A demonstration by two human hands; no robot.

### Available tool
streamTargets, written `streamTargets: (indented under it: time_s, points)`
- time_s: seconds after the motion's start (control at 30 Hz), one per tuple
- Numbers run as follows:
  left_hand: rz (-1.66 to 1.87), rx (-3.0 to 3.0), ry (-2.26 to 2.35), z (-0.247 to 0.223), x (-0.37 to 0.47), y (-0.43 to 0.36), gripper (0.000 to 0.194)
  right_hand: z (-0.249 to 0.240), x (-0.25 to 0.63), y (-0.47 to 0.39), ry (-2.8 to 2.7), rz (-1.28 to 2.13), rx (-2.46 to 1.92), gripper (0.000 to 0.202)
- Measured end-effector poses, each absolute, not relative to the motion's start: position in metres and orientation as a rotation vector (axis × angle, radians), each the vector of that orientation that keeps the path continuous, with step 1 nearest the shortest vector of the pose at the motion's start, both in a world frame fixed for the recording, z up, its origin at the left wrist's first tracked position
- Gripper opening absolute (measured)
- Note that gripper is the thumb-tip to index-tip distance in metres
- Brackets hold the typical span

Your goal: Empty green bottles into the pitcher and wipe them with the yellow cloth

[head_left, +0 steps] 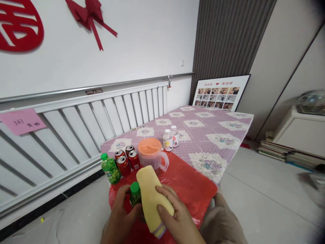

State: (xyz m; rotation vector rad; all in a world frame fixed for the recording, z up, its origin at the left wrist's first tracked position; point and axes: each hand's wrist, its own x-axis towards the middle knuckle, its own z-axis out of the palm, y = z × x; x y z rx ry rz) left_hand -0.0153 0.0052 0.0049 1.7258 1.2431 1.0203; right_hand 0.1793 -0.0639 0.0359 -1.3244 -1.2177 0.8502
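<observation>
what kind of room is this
Probably a room in a home: a radiator runs along the wall, a flowered cloth covers the table, and a framed set of photos leans in the corner beyond it.

"361" on pink note (23, 121)

The bottle (135, 194) has a bright green cap (135, 187), seated on its neck, and a darker green body, mostly hidden. It stands roughly upright, cap up, in the left hand (124, 211), over the red cover (189, 183). The cloth (151, 200) is pale yellow and soft, folded into a long, thick pad with a purplish edge at its near end. Held in the right hand (175, 211), it slants beside the bottle, partly covering it.
</observation>
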Motion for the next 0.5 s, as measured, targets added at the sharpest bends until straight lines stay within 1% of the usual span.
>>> streamTargets:
  time_s: [0.23, 0.33, 0.4, 0.5]
  points:
    - [0.947, 1.736, 0.968, 0.013, -0.023, 0.012, 0.045, -0.009, 0.188, -0.066, -1.192, 0.974, -1.468, 0.039]
    - [0.944, 1.666, 0.900, 0.012, -0.023, 0.013, 0.046, -0.023, 0.190, -0.066, -1.232, 0.965, -1.536, 0.039]
    - [0.953, 1.605, 0.873, 0.010, -0.023, 0.013, 0.045, -0.023, 0.190, -0.065, -1.239, 0.928, -1.537, 0.040]
    - [0.950, 1.535, 0.848, 0.008, -0.023, 0.013, 0.045, -0.010, 0.187, -0.063, -1.210, 0.883, -1.468, 0.039]
